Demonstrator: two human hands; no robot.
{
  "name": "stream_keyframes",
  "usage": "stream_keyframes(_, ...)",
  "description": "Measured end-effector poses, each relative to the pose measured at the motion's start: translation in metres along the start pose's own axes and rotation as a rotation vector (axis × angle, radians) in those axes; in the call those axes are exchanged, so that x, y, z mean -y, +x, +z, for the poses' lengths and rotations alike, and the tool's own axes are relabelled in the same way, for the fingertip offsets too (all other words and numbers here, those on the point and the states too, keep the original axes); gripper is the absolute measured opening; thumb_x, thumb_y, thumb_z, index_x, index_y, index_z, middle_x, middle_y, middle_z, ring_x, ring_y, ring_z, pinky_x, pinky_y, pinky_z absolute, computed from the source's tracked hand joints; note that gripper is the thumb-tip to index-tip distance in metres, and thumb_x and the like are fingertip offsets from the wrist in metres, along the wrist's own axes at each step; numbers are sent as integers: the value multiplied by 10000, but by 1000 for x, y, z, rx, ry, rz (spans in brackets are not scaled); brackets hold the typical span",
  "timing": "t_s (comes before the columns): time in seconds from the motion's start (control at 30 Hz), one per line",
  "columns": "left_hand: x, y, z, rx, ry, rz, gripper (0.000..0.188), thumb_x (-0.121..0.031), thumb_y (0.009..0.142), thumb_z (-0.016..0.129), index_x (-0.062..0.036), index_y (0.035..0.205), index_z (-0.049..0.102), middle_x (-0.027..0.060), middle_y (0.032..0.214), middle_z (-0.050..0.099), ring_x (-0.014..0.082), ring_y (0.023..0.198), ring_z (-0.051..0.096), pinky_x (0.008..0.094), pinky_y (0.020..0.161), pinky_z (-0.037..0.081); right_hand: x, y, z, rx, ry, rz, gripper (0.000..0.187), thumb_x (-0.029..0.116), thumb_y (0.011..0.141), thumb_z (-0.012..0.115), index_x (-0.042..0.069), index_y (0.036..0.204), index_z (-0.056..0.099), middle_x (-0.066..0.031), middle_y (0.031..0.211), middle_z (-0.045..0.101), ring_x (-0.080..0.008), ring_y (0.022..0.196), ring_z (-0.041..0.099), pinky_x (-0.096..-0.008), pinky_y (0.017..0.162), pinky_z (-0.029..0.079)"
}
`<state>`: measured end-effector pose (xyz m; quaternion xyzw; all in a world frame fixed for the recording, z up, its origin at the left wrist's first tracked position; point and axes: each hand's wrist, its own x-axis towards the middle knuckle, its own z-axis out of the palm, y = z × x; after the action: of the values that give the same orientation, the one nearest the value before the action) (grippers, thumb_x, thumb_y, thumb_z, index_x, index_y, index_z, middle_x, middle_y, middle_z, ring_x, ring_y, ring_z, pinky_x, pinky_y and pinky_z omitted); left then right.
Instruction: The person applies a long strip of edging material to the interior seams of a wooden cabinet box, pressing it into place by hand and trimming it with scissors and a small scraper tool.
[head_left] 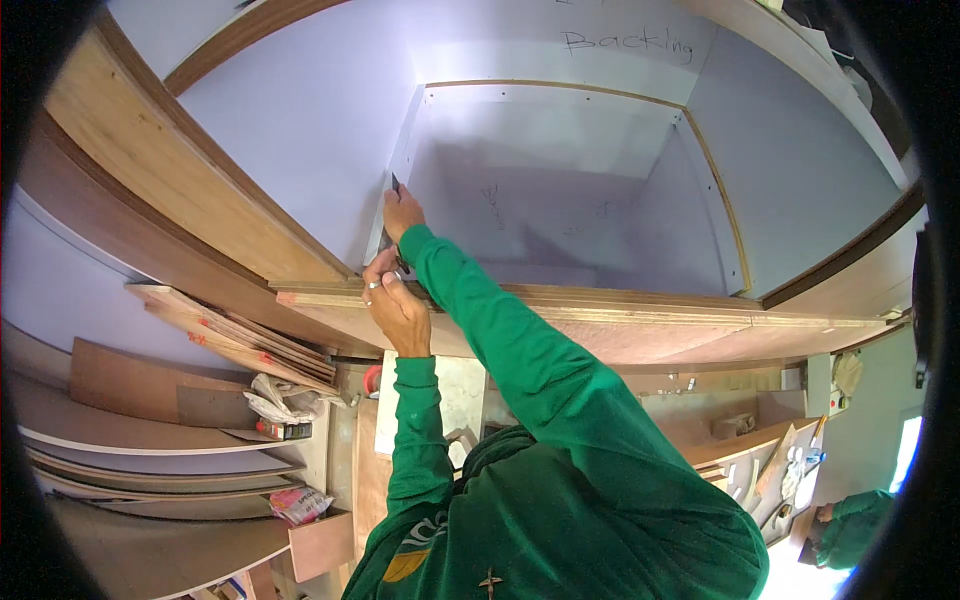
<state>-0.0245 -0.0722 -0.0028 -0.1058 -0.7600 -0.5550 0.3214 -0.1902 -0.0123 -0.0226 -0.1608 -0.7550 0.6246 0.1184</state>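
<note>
Stacked boards (245, 340) at left; green sleeve (525, 345) crosses white cabinet (560, 125) edge. Right hand (403, 212) grips slim dark tool (396, 183); left hand (398, 308) curled, hold unclear.

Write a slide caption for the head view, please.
Right hand holding a dark, pointed tool inside a white-lined cabinet, left hand near its front edge.

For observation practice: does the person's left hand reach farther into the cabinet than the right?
No, the right hand is farther in; the left hand is by the wooden edge.
</note>
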Motion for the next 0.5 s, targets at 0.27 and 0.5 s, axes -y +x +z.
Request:
stream_keyframes(0.27,1,0,-2,33,133,21,370,-192,1026,386,51,1207,598,224,1132,686,355,1057,626,447,981,446,-7,10,7,-76,-23,7,583,386,1003,370,-9,1413,495,-316,1323,582,-518,1236,527,-551,1096,371)
stream_keyframes(0.5,3,0,3,67,126,29,373,-185,1029,372,54,1220,586,239,1128,684,347,1088,642,423,1001,437,-7,31,5,-145,-4,-66,526,370,988,402,-11,1307,575,-328,1187,643,-513,1136,587,-540,1013,442)
